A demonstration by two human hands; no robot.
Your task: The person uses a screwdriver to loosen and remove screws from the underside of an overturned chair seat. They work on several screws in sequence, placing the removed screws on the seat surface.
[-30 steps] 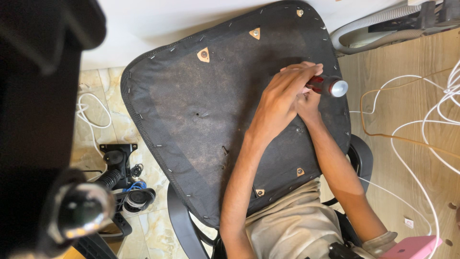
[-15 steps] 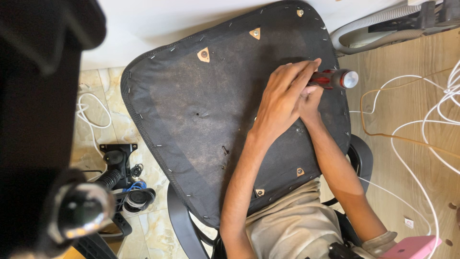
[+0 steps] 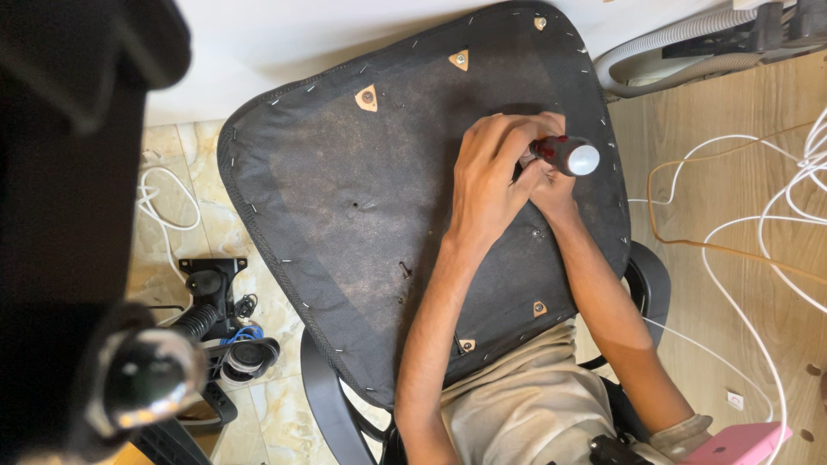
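While the left hand (image 3: pixel 487 176) curls over the red-and-black handle of a screwdriver (image 3: pixel 564 153), its fingers pressed together around the grip, the right hand (image 3: pixel 551 189) sits just beneath it, mostly hidden, so whether it clasps the tool or only steadies it cannot be told. The screwdriver stands right of the frame's centre, its silver cap toward the camera and its tip hidden by the hands, over the black fabric underside of an upturned chair seat (image 3: pixel 345 198) that fills the middle of the frame. Tan triangular patches with screws (image 3: pixel 366 98) dot the seat's edges. At the lower left, a black chair mechanism (image 3: pixel 211 288) lies on the tiled floor (image 3: pixel 185 146) beside a white cable. A large dark blurred shape (image 3: pixel 69 215) blocks the left edge. White cords (image 3: pixel 758 232) loop across the wooden surface (image 3: pixel 724 198) on the right, a grey corrugated hose (image 3: pixel 663 43) runs along the upper right, and a pink object (image 3: pixel 741 443) shows at the lower right.
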